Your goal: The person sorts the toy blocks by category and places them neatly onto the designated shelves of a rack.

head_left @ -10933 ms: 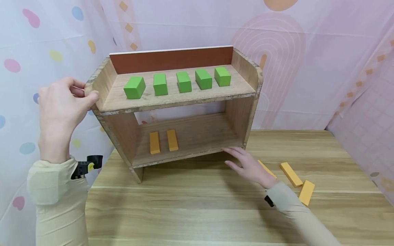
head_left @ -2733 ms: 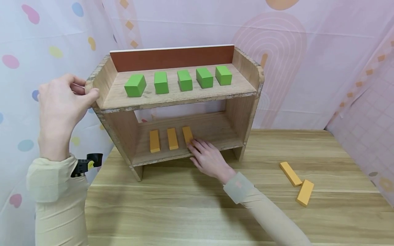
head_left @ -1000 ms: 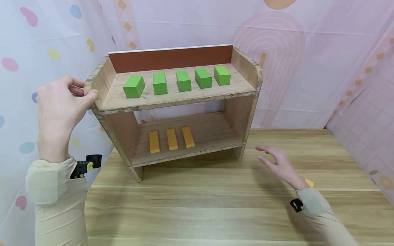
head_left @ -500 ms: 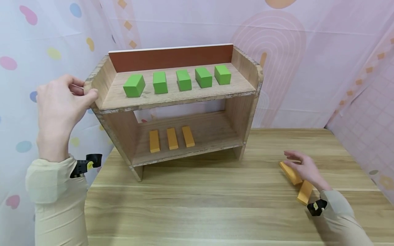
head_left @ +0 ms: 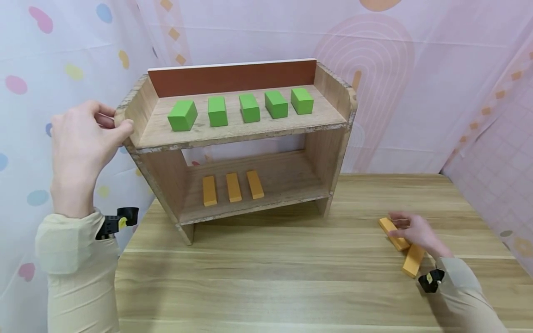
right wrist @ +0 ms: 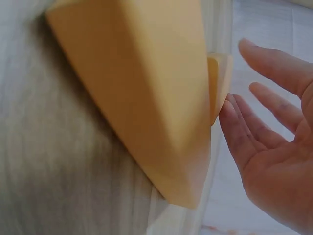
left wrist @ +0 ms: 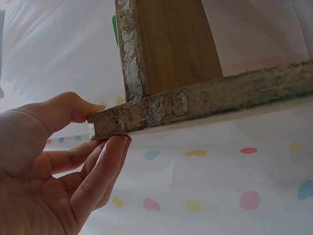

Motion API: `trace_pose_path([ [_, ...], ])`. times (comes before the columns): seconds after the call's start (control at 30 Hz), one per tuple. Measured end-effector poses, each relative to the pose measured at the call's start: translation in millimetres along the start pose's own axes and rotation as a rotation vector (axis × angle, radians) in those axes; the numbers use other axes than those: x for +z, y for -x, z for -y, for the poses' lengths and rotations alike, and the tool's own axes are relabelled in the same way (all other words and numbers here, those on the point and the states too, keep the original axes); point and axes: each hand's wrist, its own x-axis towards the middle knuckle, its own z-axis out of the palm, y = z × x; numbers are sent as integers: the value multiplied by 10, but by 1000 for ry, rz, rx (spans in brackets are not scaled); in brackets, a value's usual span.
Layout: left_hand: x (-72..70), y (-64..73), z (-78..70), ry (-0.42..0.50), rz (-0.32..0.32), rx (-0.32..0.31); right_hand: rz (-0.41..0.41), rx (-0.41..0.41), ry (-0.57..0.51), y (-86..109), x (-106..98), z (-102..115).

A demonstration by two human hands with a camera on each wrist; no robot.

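My left hand [head_left: 83, 143] pinches the front edge of the left side panel of a wooden shelf [head_left: 287, 178]; in the left wrist view, the panel edge [left wrist: 156, 110] lies between thumb and fingers. Over on the right, my right hand [head_left: 418, 231] hovers at an orange block [head_left: 387, 225] lying flat on the table, its thumb and fingers spread around the block's upper part. A second orange block [head_left: 413, 261] lies against it, nearer to me. From the right wrist, the fingertips [right wrist: 230, 110] are right at the farther block [right wrist: 218, 88], with the thumb apart from it.
Several green blocks [head_left: 250, 108] stand in a row on the upper shelf. Three orange blocks [head_left: 233, 187] lie side by side on the lower shelf's left half. The shelf stands on a wooden table [head_left: 266, 277], with patterned cloth [head_left: 458, 92] hanging behind.
The third orange block was set on the lower shelf; my right hand has since moved right from there and lowered onto the farther loose block. My left hand keeps its hold on the shelf.
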Motion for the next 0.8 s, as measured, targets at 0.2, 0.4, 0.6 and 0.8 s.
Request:
trace_pose_path([
  [0.2,-5,0,-7,8,-11,17,14,-44,25,-40,45,51],
  [0.4,-2,4,-18,5,-10,21,47,-108,37,-74,103,82],
  [0.6,6,4,-26,12,-15,23,68,-65,105,-55,90,95],
  [0.8,1,9,-28,7,-4,13,82,-66,140,-27,76,109],
])
